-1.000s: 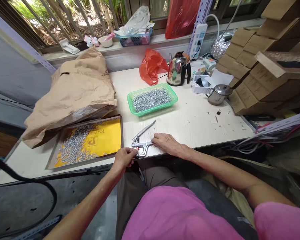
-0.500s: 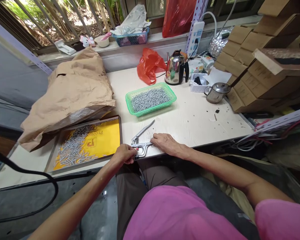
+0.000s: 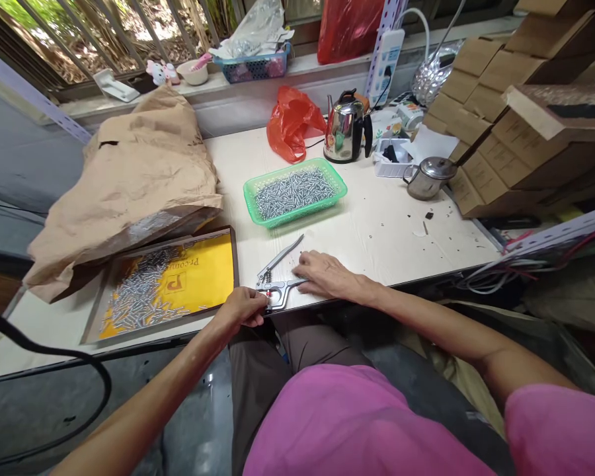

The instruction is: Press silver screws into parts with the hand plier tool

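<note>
A pair of snap-fastener pliers (image 3: 277, 291) lies at the table's front edge, its long upper handle (image 3: 282, 254) sprung up and away from the frame. My left hand (image 3: 248, 306) is closed in a pinch at the jaw end, beside a small red part; whatever its fingertips hold is too small to make out. Over the end of the lower handle lies my right hand (image 3: 324, 276), fingers apart and pointing left, not wrapped round the handle. To the left, a shallow tray (image 3: 234, 264) with a yellow sheet bears many small metal pins (image 3: 139, 294).
A green basket (image 3: 297, 221) full of similar metal pieces stands behind the pliers. Farther back are a red plastic bag (image 3: 292, 125), an electric kettle (image 3: 346, 132) and a small metal pot (image 3: 429, 178). Brown paper (image 3: 129, 172) overhangs the tray; cardboard boxes (image 3: 520, 158) are stacked right.
My right hand's fingers have lifted and spread at the handle end. My left hand keeps its pinch at the jaw. The whole view has shifted slightly.
</note>
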{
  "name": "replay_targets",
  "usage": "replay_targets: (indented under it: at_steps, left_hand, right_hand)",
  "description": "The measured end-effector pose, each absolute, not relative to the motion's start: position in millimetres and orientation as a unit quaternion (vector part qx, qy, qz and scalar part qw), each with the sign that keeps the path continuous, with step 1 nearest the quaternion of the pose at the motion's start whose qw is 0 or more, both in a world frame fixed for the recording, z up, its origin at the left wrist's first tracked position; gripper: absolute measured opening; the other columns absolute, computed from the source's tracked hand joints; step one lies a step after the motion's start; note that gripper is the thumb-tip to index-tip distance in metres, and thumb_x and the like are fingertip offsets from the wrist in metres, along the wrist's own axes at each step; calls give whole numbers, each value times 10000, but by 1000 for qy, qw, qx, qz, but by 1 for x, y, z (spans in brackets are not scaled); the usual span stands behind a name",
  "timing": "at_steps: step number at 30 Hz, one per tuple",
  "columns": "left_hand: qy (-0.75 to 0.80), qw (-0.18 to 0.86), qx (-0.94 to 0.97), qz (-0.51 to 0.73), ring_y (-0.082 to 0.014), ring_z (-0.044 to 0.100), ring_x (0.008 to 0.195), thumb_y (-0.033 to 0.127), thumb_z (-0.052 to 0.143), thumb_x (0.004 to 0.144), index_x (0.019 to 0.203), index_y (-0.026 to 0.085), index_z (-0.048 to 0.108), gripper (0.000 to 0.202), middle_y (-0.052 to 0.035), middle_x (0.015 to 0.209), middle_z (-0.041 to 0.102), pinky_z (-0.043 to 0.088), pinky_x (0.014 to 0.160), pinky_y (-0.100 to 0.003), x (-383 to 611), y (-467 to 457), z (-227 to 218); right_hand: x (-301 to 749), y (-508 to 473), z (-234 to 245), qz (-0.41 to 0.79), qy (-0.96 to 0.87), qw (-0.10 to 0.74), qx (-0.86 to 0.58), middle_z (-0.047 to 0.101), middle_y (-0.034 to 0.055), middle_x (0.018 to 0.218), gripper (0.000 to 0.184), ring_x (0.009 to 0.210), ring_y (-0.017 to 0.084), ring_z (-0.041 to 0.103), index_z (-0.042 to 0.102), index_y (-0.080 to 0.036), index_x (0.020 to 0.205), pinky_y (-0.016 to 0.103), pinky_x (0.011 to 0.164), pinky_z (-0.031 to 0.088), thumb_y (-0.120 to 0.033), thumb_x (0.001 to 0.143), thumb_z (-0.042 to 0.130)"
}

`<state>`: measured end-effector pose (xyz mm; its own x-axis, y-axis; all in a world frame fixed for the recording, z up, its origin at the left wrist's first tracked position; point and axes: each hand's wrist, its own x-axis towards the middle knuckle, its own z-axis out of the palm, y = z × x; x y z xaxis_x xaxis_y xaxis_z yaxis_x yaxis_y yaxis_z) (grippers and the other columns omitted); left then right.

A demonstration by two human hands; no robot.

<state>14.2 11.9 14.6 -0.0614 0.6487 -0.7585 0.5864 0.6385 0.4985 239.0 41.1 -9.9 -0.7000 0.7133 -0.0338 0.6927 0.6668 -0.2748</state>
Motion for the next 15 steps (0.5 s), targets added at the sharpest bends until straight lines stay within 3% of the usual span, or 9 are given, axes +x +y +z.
replay_targets:
  at_steps: [3, 5, 10, 15]
  left_hand:
    - [733, 532, 422, 38, -82, 435, 313, 298, 642, 676, 641, 158, 560, 165, 40, 347, 505, 361, 397, -185, 14, 10, 13]
    - [733, 534, 419, 46, -77, 431, 310, 308, 637, 683, 643, 160, 556, 173, 48, 342, 491, 356, 392, -181, 14, 8, 12]
    - [723, 546, 416, 79, -87, 485, 343, 361, 676, 634, 611, 168, 530, 243, 60, 359, 479, 348, 382, -171, 14, 3, 11]
    - [723, 547, 414, 82, -84, 465, 326, 418, 689, 618, 579, 175, 498, 312, 35, 355, 506, 332, 381, -175, 13, 2, 9]
  right_hand:
    - [240, 60, -7, 112, -915, 40, -385, 351, 214, 1431, 822, 1285, 358, 331, 428, -151, 1361, 471, 984, 336, -592, 721, 696]
    - [238, 72, -8, 100, -922, 14, -375, 314, 237, 1453, 989, 1341, 392, 243, 360, -110, 1402, 517, 1038, 270, -661, 656, 703]
    - [228, 90, -7, 78, -931, -22, -355, 485, 210, 1267, 945, 1169, 368, 414, 419, -79, 1332, 559, 1016, 260, -687, 654, 670]
    - [225, 90, -1, 69, -934, -26, -350, 533, 178, 1153, 785, 1063, 321, 452, 555, -85, 1167, 510, 959, 310, -684, 671, 657]
